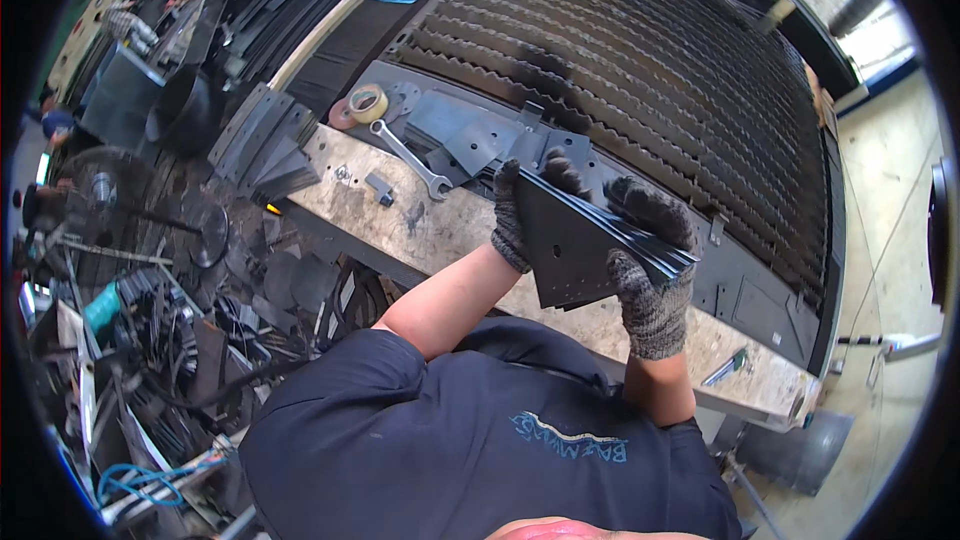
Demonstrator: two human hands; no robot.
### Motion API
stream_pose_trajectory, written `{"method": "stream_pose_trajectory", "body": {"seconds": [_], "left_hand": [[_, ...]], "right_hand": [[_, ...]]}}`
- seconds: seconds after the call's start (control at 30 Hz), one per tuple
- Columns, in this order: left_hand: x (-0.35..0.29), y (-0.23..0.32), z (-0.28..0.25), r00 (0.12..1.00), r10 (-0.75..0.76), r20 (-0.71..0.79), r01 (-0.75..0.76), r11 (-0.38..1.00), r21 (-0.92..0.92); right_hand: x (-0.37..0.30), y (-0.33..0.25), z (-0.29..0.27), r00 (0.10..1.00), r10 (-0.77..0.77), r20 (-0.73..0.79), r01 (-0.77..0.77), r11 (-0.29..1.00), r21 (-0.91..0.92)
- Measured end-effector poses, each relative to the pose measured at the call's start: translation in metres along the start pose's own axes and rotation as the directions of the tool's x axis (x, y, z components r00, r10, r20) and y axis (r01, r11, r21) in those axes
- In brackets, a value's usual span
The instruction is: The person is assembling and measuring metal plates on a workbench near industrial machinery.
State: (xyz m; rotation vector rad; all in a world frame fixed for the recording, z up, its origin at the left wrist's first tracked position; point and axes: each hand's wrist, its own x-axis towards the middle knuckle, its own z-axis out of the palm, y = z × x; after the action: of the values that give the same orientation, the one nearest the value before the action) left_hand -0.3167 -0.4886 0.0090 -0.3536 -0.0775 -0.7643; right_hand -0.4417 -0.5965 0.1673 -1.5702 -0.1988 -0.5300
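A stack of dark metal plates (575,250) is held up in front of me, tilted, with holes in the top plate. My left hand (512,215), in a dark grey knit glove, grips the stack's left edge. On the right side my right hand (652,285), gloved the same way, has its thumb on the front face and its fingers behind. The plates' edges are slightly fanned toward the right hand. Beyond the left hand lie more flat metal plates (470,140) on the bench. A combination wrench (412,160) rests beside them.
The worn bench top (400,230) bears a small metal block (380,188) and a tape roll (367,103). Behind it spreads a slatted metal bed (640,50). Stacked plates (265,140) sit at the bench's left end. Scrap metal (180,340) covers the floor at left.
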Motion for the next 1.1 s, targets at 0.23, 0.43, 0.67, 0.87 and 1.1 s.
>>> {"method": "stream_pose_trajectory", "body": {"seconds": [0.23,0.43,0.67,0.87,1.1], "left_hand": [[-0.077,0.043,-0.033,0.957,0.288,0.038,-0.285,0.908,0.307],[-0.163,0.021,-0.023,0.673,0.574,-0.467,-0.413,0.815,0.406],[-0.236,0.032,0.002,0.588,0.753,-0.295,-0.521,0.632,0.574],[-0.267,0.049,0.028,0.452,0.811,-0.372,-0.503,0.576,0.644],[-0.302,0.137,0.015,0.349,0.82,-0.454,-0.44,0.571,0.693]], "right_hand": [[-0.011,0.041,-0.034,0.783,0.585,0.211,-0.596,0.803,-0.014],[-0.039,0.116,-0.033,0.531,0.732,0.427,-0.847,0.475,0.238],[-0.089,0.174,0.024,0.297,0.748,0.593,-0.944,0.137,0.299],[-0.099,0.19,0.073,0.015,0.781,0.625,-0.921,-0.232,0.312],[-0.111,0.222,0.146,-0.013,0.831,0.556,-0.951,-0.182,0.25]]}}
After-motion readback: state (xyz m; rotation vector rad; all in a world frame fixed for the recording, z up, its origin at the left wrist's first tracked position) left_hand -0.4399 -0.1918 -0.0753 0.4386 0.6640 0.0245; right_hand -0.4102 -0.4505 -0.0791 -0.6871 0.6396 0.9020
